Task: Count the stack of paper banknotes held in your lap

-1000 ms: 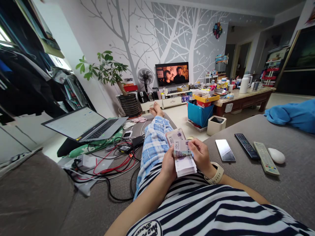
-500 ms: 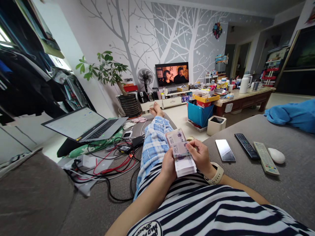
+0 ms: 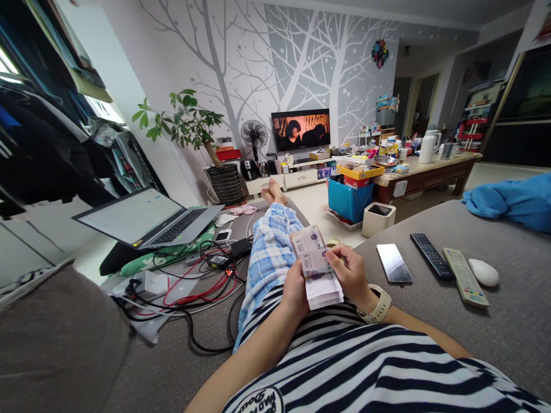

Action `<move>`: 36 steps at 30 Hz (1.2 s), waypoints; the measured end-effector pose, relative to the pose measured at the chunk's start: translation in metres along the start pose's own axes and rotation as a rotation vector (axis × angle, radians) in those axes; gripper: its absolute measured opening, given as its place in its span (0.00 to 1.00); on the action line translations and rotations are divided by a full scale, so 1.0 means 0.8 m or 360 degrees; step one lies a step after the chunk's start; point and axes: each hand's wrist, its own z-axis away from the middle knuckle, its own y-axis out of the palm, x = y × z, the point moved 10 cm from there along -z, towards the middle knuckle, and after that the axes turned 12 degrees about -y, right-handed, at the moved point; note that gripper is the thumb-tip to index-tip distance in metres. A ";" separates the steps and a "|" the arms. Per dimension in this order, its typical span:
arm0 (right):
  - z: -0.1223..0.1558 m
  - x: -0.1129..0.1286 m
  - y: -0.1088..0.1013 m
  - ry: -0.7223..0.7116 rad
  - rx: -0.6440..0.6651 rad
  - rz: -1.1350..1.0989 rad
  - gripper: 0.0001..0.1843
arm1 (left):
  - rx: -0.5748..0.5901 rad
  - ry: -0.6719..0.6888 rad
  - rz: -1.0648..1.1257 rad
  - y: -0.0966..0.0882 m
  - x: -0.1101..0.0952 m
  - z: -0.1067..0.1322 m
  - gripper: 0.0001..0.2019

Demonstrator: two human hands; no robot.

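A thick stack of purple-grey banknotes (image 3: 316, 269) rests over my lap, above my striped shirt and blue plaid trousers. My left hand (image 3: 294, 288) is closed round the stack's left edge from underneath. My right hand (image 3: 350, 272), with a pale watch on its wrist, pinches the upper notes between thumb and fingers at the right side. The top notes fan away from me toward my knees.
On the grey sofa to my right lie a phone (image 3: 393, 263), two remote controls (image 3: 447, 266) and a white mouse (image 3: 484, 272), with a blue cloth (image 3: 512, 202) beyond. To my left are an open laptop (image 3: 148, 217) and tangled cables (image 3: 189, 281). A television (image 3: 301, 129) and a cluttered table (image 3: 426, 166) stand ahead.
The top note that my right hand held raised now lies lower on the fanned stack. The television picture has changed. Both hands stay in place.
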 end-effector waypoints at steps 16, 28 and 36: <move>0.001 0.006 0.001 0.0018 0.0000 -0.0028 0.14 | 0.0016 0.0038 -0.0120 -0.001 -0.003 0.002 0.10; 0.004 0.005 0.001 -0.0003 -0.0005 -0.0115 0.14 | 0.0044 0.0045 -0.0113 -0.001 -0.002 0.000 0.08; 0.004 0.005 0.002 -0.0005 -0.0016 -0.0197 0.15 | 0.0062 0.0002 -0.0049 0.001 0.000 -0.002 0.09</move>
